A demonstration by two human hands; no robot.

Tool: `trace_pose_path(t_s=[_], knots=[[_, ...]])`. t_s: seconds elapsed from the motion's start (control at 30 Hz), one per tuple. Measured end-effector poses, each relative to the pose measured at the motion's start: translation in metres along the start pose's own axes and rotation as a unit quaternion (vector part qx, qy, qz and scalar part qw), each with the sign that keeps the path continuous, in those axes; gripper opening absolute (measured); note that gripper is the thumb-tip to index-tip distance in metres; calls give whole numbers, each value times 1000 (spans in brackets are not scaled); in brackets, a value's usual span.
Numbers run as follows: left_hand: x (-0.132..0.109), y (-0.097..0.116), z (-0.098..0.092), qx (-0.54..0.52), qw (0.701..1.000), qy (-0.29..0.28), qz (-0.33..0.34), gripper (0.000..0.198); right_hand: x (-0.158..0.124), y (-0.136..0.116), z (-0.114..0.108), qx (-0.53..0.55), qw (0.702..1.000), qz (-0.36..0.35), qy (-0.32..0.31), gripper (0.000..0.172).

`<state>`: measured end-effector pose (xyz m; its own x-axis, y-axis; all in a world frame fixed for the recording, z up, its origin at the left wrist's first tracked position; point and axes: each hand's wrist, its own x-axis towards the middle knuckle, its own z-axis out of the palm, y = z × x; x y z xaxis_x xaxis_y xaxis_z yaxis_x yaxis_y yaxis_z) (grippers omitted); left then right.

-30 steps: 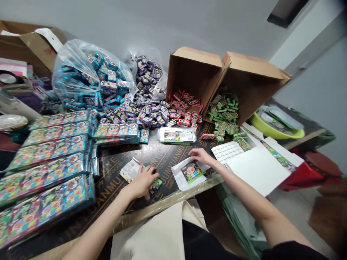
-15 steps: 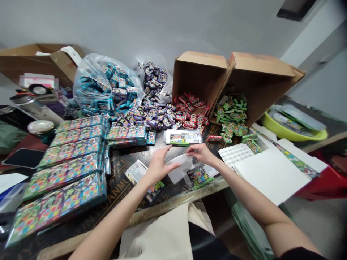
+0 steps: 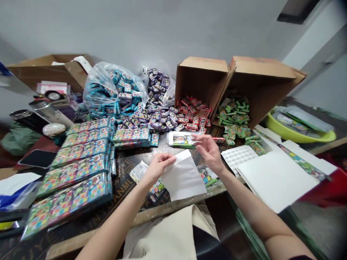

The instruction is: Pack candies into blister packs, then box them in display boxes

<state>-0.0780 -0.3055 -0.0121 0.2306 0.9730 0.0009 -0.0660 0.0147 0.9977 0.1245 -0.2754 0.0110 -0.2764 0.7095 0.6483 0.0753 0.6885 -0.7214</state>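
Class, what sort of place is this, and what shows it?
Probably a small packing workroom: sorted heaps of colourful packets, tipped cardboard boxes, and a left hand holding a white paper sleeve over a printed worktable.

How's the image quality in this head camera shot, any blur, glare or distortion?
In the head view, wide-angle distortion stretches the edges, notably the yellow-green basin; the foil packs show small glints; the right hand looks slightly soft; lighting is even, without hard shadows.

We see a plain white paper sleeve (image 3: pixel 183 177) on a black tabletop (image 3: pixel 127 160) printed with gold lettering. Behind it lie teal packets (image 3: pixel 114 95), purple packets (image 3: pixel 158 81), red packets (image 3: pixel 192 117) and green packets (image 3: pixel 233 115), each colour heaped apart.
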Motion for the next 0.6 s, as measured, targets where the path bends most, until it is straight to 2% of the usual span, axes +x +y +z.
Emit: trace_pose_path(t_s=[0.07,0.1,0.13,0.17,0.2,0.23,0.27,0.3,0.33,0.37,0.4,0.43,0.5,0.57,0.6], knots=[[0,-4,5,10,1000,-8,2,35,-8,0,3,64,995,65,-28,74],[0,-6,7,25,999,-24,9,36,-14,1,2,74,991,97,-58,87],[-1,-7,6,51,997,-46,25,37,-22,1,-3,70,987,125,-75,93],[-2,-10,4,93,992,-68,49,40,-31,2,-12,52,986,144,-60,92],[-4,-14,-2,151,982,-89,77,45,-42,4,-28,22,989,149,-6,88],[-5,-21,-11,223,963,-101,113,53,-56,6,-49,-20,986,140,87,85],[-5,-30,-23,325,931,-105,132,63,-73,9,-76,-74,968,121,205,83],[-5,-41,-37,432,886,-96,139,68,-95,12,-108,-136,927,96,336,83],[-2,-54,-51,533,830,-97,130,66,-122,14,-140,-202,865,78,453,82],[2,-69,-66,609,778,-92,124,59,-153,16,-172,-262,794,82,542,80],[6,-83,-78,655,737,-105,127,57,-187,17,-199,-306,726,111,605,78],[11,-95,-88,677,713,-122,137,55,-222,18,-220,-336,660,161,652,76],[19,-111,-95,693,696,-125,139,51,-288,21,-240,-378,539,286,696,73],[23,-112,-89,670,720,-137,117,42,-336,29,-235,-383,482,345,708,73],[23,-107,-82,638,751,-130,107,37,-353,35,-226,-381,469,363,710,73]])
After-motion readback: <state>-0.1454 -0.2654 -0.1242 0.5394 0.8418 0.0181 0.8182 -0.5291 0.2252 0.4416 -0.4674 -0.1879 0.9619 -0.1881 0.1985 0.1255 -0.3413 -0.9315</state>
